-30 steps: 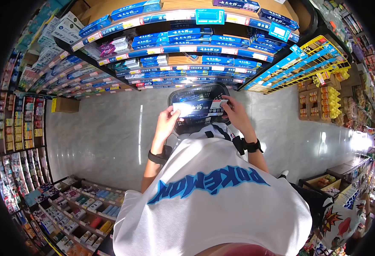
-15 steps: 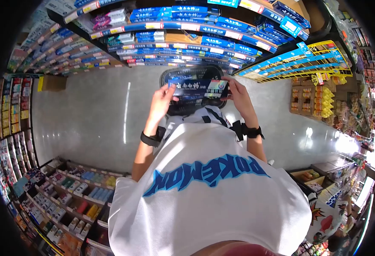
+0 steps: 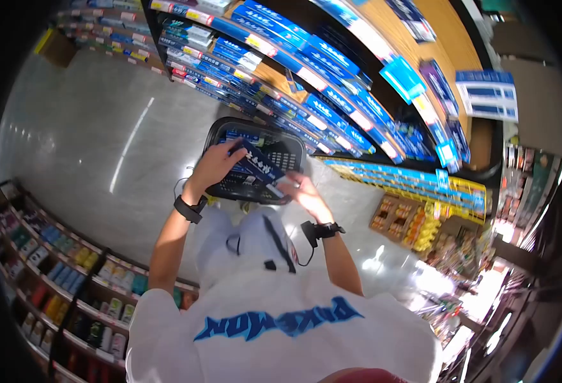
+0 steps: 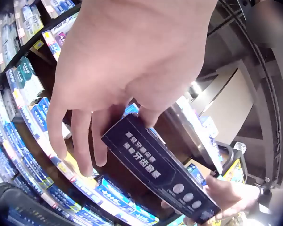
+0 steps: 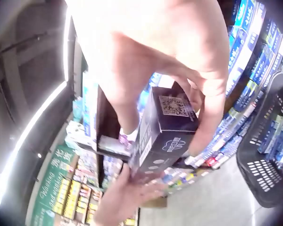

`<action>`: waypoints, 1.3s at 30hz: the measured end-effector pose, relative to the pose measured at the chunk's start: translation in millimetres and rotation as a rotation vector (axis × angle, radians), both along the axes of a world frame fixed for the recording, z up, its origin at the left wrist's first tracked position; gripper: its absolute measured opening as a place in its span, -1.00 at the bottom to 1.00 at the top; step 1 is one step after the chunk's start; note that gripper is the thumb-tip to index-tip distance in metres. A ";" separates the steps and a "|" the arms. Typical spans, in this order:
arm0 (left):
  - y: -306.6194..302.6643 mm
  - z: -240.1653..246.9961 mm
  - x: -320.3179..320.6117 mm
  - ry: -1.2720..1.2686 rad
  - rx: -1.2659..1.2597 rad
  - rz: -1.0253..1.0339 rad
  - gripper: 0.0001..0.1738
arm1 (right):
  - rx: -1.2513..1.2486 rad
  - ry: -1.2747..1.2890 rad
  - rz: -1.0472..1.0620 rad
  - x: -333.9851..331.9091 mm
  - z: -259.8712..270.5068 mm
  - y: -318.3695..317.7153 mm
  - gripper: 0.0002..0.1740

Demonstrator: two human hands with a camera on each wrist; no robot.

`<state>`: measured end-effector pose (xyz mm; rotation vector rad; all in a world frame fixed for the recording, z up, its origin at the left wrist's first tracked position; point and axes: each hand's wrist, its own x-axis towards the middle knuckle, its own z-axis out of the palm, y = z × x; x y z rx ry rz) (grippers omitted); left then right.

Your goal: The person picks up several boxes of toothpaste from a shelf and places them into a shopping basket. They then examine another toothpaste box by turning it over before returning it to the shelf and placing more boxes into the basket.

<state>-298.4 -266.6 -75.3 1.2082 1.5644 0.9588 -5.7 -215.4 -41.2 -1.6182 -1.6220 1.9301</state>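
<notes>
- Left hand (image 3: 216, 167): pinches the far-left end of the dark carton (image 3: 254, 165), thumb on one side and forefinger opposite; the other fingers hang loose, spread a little
- Carton: held up over the black basket (image 3: 212, 135), between the two hands; long axis runs aslant, left end farther from the body, right end nearer
- Big white lettering faces up to the head; a side panel with small print and three pale circles faces the left wrist; end flap with the square code points to the right hand
- Basket: below the carton, blue boxes (image 3: 235, 135) inside
- Handling, my judgement: light pinch at both ends, thumbs off the print, turn the wrists together so the card neither twists nor dents; tip it out of the glare for reading, and stay above the basket in case of a slip
- Right hand (image 3: 305, 193): grips the near-right end, thumb one side, curled fingers the other
- Farther right: yellow wire rack (image 3: 444, 183), well apart from the hands
</notes>
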 end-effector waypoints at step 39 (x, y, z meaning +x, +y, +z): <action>-62.3 -205.4 46.9 -0.186 -0.141 0.143 -0.68 | 0.030 -0.265 -0.045 25.1 -127.0 -60.0 -0.52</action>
